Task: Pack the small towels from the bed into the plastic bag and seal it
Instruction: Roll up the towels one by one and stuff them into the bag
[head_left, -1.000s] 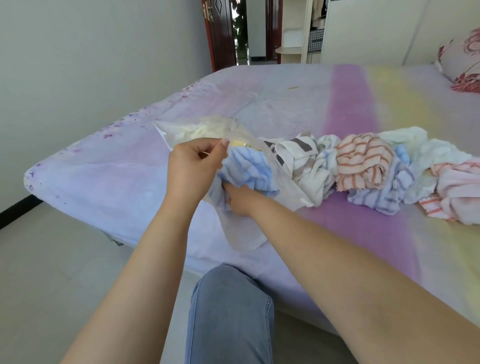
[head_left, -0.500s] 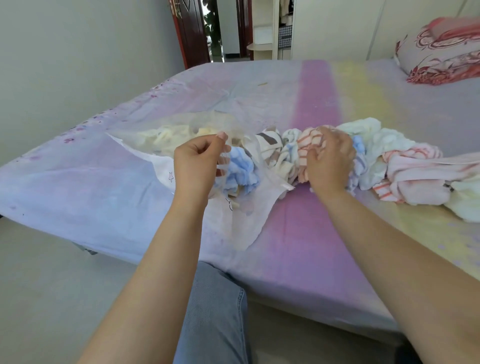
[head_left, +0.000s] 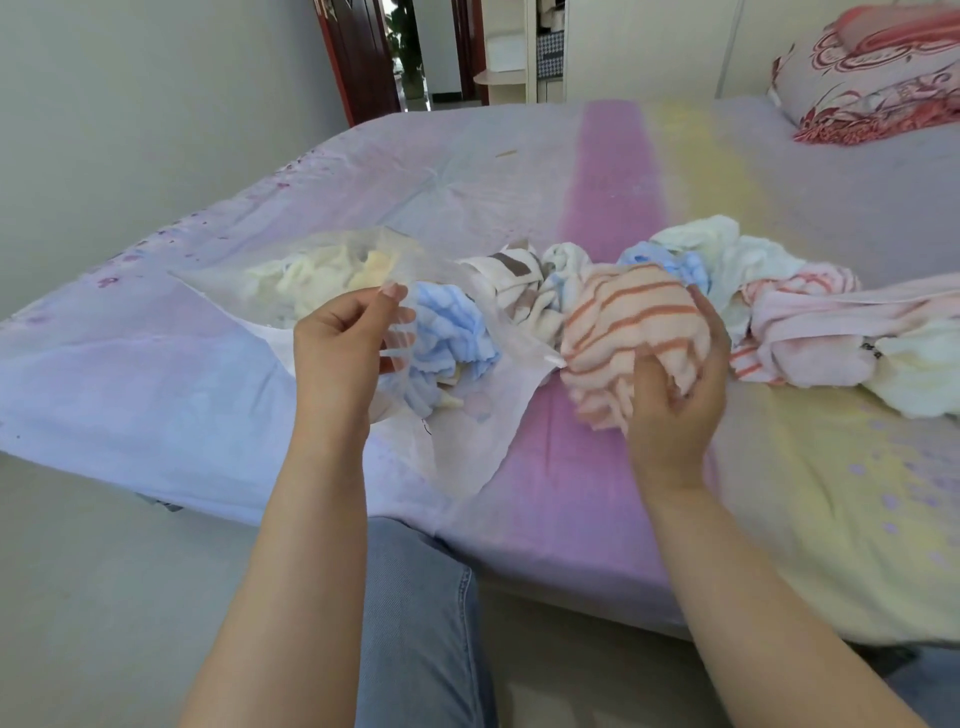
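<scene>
We hold the thin translucent plastic bag (head_left: 457, 364) open with our left hand (head_left: 343, 348); the thumb and the fingers pinch the upper edge of its mouth, and the mouth faces toward our right hand; inside it, just past the left fingers, we see a light blue ribbed towel (head_left: 447, 332), and deeper, away from us, some pale yellow towels (head_left: 317, 275). Our right hand (head_left: 675, 384) grips the crumpled orange-striped cream towel (head_left: 623, 322); the fingers curl round it from the far side and the thumb presses from the near side; this towel is just beside the right edge of the bag's mouth, almost touching it.

So the coming move, as we judge it, goes from the right hand toward the left hand, a short way sideways into the opening; the right hand is the nearer one to the towel, and the left one only needs to keep the mouth wide. The row of remaining small towels (head_left: 779, 312) lies farther out beyond the right hand, its long axis running across the bed (head_left: 597, 166), in line with the bag.
</scene>
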